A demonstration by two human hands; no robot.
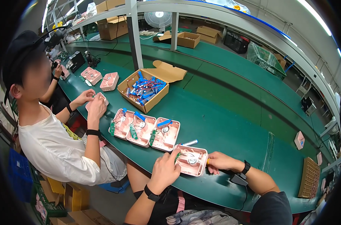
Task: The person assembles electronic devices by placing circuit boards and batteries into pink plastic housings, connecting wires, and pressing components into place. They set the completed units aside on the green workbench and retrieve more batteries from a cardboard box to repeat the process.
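Note:
A pink plastic housing (200,170) with a round white part and thin wires inside lies open in front of me. My left hand (164,168) closes its fingers on the housing's left side, at a small green circuit board (177,156). At the right wall, my right hand (223,163) is closed around a small tool with a yellow end (208,161); the hand hides most of it. A blue cylindrical battery (190,143) lies at the housing's far edge. To its left sit several similar housings (174,140), each with a circuit board and a blue battery.
An open cardboard box (146,107) holds many wired blue batteries. At the left, a co-worker (61,150) handles another pink housing. A metal post (134,37) rises beyond the green bench (230,123). A compartmented brown tray (309,178) stands at the far right.

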